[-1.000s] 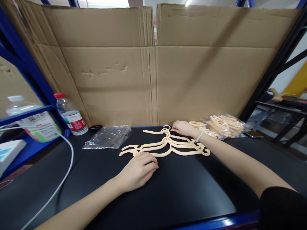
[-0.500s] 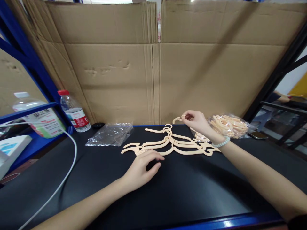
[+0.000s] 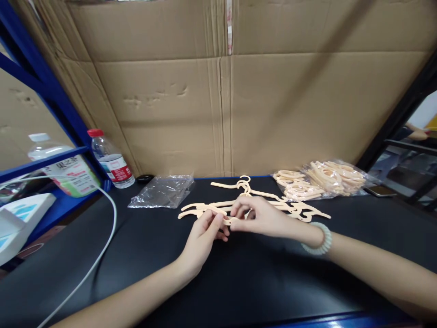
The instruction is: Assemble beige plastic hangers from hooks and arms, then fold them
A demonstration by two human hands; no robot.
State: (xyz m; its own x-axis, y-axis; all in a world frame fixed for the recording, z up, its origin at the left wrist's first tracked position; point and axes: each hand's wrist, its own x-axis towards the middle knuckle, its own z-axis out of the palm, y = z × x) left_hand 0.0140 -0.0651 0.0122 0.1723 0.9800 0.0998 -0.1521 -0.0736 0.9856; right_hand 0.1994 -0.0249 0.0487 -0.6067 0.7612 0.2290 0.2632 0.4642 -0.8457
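Between my two hands is a small curved beige plastic hanger piece. The fingers of my left hand are closed on its left side, thumb on top. My right hand pinches its right end; a pale beaded bracelet is on that wrist. Fingers cover much of the piece. Just behind the hands, several beige clothes hangers lie overlapped on the black table, hooks toward the middle. My right hand hides part of them.
Clear plastic bags of beige hanger parts lie at the back right, beside a phone. A flat clear bag lies back left, near a red-capped bottle. A white cable crosses the left side. Cardboard stands behind.
My right hand has come from the back of the table toward me and left, bringing the small piece to my left hand. My left hand has closed from open onto it.
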